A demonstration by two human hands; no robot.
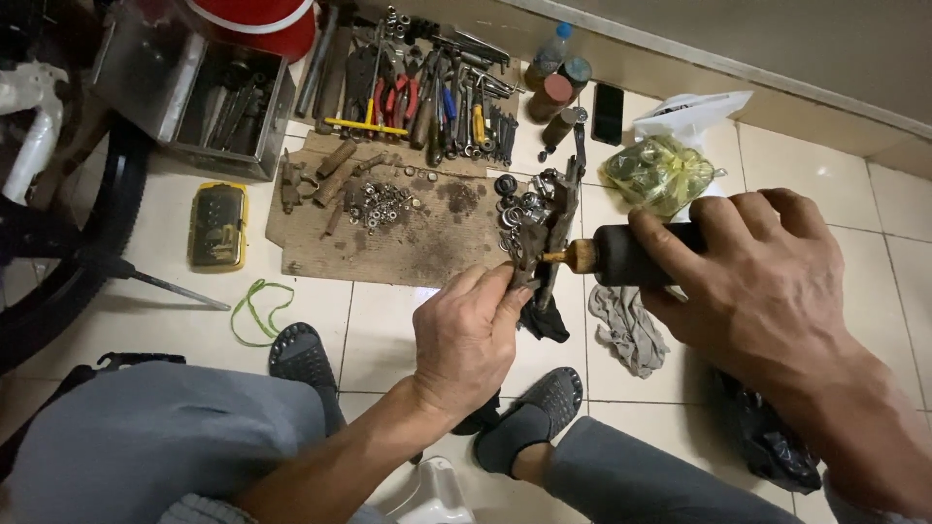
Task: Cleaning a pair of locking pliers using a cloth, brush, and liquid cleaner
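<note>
My left hand [466, 335] pinches a dirty grey metal mechanical part [544, 218] from below, holding it up over the tiled floor. My right hand [767, 281] wraps around the thick black handle of a tool [621, 254] whose brass-coloured tip meets the part from the right. A black rag [544, 318] hangs under the part beside my left fingers.
A stained cardboard sheet [427, 233] carries nuts, washers and rusty pieces. Pliers, wrenches and screwdrivers [427, 92] lie beyond it, next to a metal toolbox [209, 97]. A yellow meter [216, 225], grey rag [626, 328], green-filled plastic bag [658, 173], bottles, phone and bicycle wheel [68, 252] surround me.
</note>
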